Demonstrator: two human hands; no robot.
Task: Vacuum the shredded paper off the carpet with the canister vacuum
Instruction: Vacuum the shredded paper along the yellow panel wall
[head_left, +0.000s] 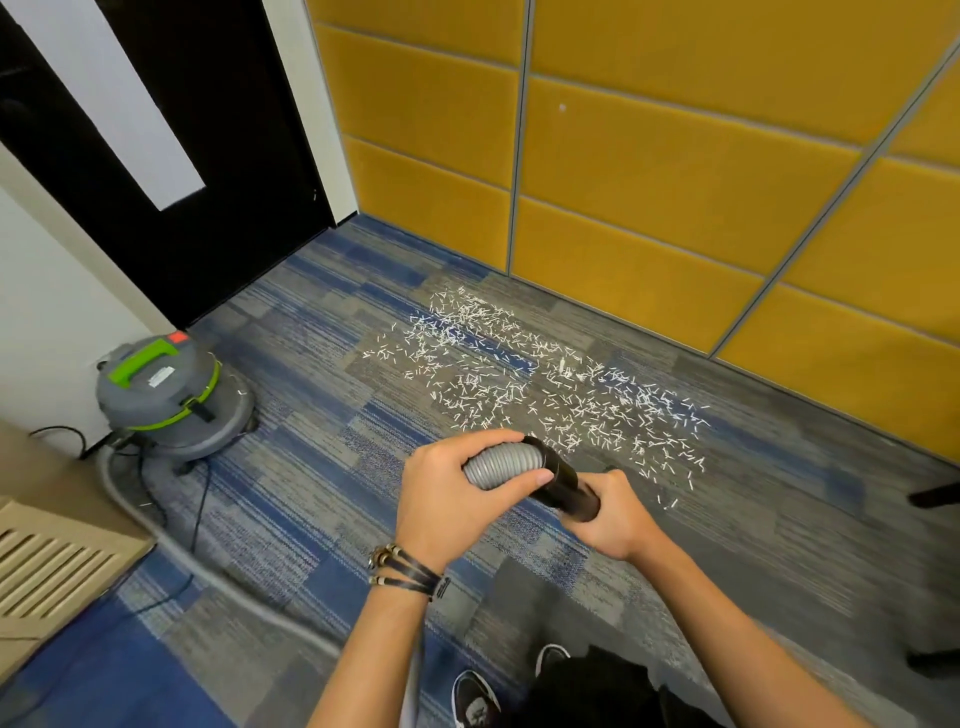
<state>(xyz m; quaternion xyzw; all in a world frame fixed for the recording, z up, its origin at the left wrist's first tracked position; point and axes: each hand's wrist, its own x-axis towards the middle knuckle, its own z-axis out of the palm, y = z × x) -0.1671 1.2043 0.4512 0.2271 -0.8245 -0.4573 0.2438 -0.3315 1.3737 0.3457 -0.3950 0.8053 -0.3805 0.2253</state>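
White shredded paper lies scattered over the blue-grey carpet below the yellow wall. A grey canister vacuum with a green handle stands at the left by the door. Its grey ribbed hose runs along the floor and up to my hands. My left hand grips the ribbed hose end. My right hand grips the black nozzle tube joined to it. The tube's far end is hidden behind my right hand, near the closest paper shreds.
Yellow padded wall panels bound the carpet at the back. A black door is at the back left. A beige slatted cabinet sits at the left edge. A black power cord trails near the vacuum. My shoes are at the bottom.
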